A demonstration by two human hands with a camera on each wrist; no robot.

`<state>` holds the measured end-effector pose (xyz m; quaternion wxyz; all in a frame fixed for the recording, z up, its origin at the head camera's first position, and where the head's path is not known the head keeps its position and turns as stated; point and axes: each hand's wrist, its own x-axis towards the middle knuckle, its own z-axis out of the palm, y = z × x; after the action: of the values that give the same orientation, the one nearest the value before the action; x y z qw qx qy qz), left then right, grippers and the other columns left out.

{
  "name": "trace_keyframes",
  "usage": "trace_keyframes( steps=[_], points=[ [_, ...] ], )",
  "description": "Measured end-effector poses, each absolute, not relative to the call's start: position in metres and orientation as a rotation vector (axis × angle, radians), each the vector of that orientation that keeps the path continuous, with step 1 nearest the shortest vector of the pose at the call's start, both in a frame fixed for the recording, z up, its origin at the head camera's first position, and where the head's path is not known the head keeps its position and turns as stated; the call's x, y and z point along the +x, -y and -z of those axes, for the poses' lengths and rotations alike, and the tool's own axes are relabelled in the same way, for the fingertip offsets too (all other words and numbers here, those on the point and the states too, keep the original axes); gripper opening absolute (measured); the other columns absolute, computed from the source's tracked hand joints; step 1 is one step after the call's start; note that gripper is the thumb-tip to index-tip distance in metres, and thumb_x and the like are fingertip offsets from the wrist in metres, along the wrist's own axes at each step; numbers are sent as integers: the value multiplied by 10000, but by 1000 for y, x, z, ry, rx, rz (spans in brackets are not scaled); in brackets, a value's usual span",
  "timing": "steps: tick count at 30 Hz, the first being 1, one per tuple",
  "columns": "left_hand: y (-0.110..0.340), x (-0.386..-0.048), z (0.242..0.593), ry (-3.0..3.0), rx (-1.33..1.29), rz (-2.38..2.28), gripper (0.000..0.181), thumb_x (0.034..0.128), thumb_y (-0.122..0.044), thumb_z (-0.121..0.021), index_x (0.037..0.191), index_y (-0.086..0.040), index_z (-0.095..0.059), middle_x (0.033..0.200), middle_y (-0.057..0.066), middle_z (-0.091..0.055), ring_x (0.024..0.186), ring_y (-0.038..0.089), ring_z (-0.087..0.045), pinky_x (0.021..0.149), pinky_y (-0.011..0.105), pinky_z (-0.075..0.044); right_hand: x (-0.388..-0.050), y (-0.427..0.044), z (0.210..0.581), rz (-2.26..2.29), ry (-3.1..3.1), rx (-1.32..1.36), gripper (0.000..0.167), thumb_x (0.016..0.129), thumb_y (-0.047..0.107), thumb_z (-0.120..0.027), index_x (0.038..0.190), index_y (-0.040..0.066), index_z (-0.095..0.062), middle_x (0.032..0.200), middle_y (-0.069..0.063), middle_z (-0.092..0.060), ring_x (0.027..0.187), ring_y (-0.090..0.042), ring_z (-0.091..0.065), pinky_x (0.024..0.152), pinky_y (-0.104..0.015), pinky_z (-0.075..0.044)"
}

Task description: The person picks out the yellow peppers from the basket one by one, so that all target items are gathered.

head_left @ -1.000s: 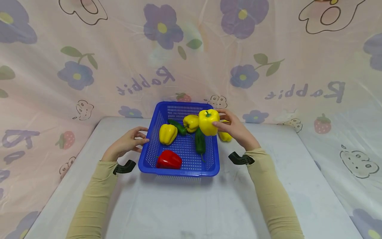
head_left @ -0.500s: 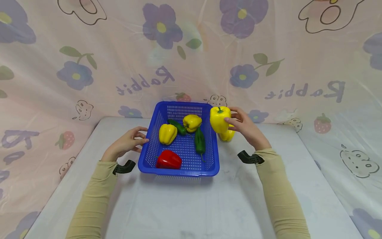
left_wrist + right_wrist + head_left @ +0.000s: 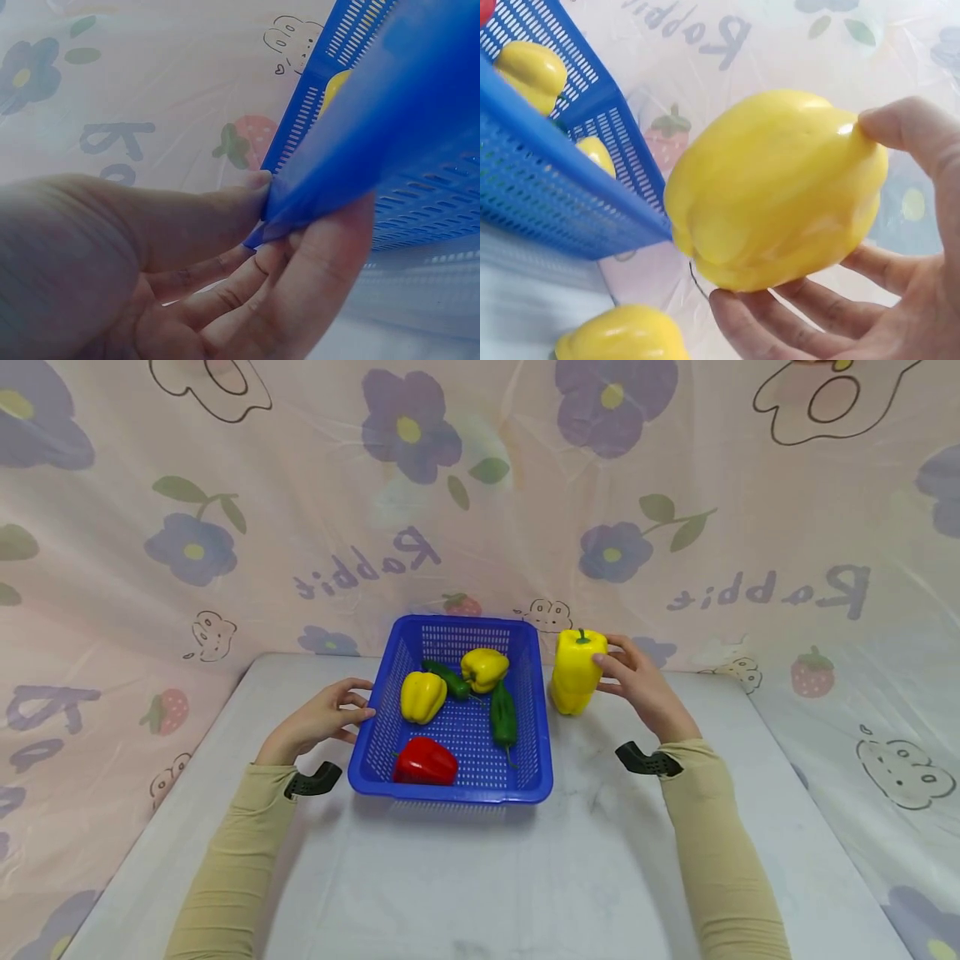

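My right hand (image 3: 647,689) holds a yellow bell pepper (image 3: 579,652) upright, stem up, to the right of the blue basket (image 3: 450,792). In the right wrist view thumb and fingers grip that pepper (image 3: 776,191) from opposite sides. Another yellow pepper (image 3: 572,700) rests on the table, partly hidden behind the held one. At the basket's left side, my left hand (image 3: 318,718) pinches the rim; the left wrist view shows thumb and fingers around the blue edge (image 3: 281,199). Inside lie two yellow peppers (image 3: 423,697) (image 3: 484,669), a red pepper (image 3: 425,762) and two green peppers (image 3: 503,718) (image 3: 447,679).
The white table (image 3: 480,877) runs back to a patterned cloth (image 3: 510,552) hanging behind it. Black curved pieces (image 3: 313,779) (image 3: 648,760) sit at both wrists, beside the sleeves.
My right hand has carried the yellow pepper rightward, from over the basket's right side to outside it, above the pepper on the table. The left hand and basket have stayed in place.
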<state>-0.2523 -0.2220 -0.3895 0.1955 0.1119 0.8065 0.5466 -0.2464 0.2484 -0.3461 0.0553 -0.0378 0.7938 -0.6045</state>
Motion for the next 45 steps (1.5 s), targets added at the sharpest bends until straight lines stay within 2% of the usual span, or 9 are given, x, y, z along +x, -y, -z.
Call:
trace_keyframes(
  steps=[13, 20, 29, 39, 45],
  points=[
    [223, -253, 390, -2263, 322, -1532, 531, 963, -132, -585, 1412, -22, -324, 1106, 237, -483, 868, 289, -609, 705, 422, -575, -244, -275, 360, 1854, -2380, -38, 808, 932, 495, -554, 1523, 110, -159, 1478, -202, -282, 1229, -360, -425, 1023, -471, -397],
    [222, -254, 391, -2234, 320, -1549, 537, 969, -123, -572, 1426, -26, -308, 1124, 232, -475, 868, 290, -600, 707, 423, -575, -242, -288, 369, 1827, -2393, 30, 815, 912, 544, -549, 1514, 121, -198, 1468, -176, -294, 1226, -362, -428, 1010, -465, -413],
    [224, -255, 393, -2216, 322, -1568, 549, 967, -145, -581, 1425, -17, -307, 1119, 229, -485, 863, 263, -604, 718, 410, -574, -240, -303, 382, 1811, -2368, 88, 810, 949, 532, -488, 1531, 97, -130, 1474, -207, -251, 1212, -377, -418, 1003, -440, -423],
    [225, -252, 389, -2198, 326, -1575, 558, 976, -135, -561, 1441, -4, -282, 1117, 244, -477, 874, 270, -599, 728, 401, -573, -241, -319, 392, 1818, -2352, 146, 844, 923, 573, -495, 1525, 93, -149, 1451, -191, -268, 1222, -368, -413, 928, -323, -488],
    [225, -254, 391, -2200, 325, -1577, 556, 976, -162, -567, 1436, -11, -294, 1107, 230, -491, 872, 271, -604, 736, 412, -571, -244, -325, 399, 1830, -2329, 161, 857, 918, 571, -502, 1522, 78, -146, 1430, -185, -274, 1197, -368, -435, 925, -338, -491]
  ],
)
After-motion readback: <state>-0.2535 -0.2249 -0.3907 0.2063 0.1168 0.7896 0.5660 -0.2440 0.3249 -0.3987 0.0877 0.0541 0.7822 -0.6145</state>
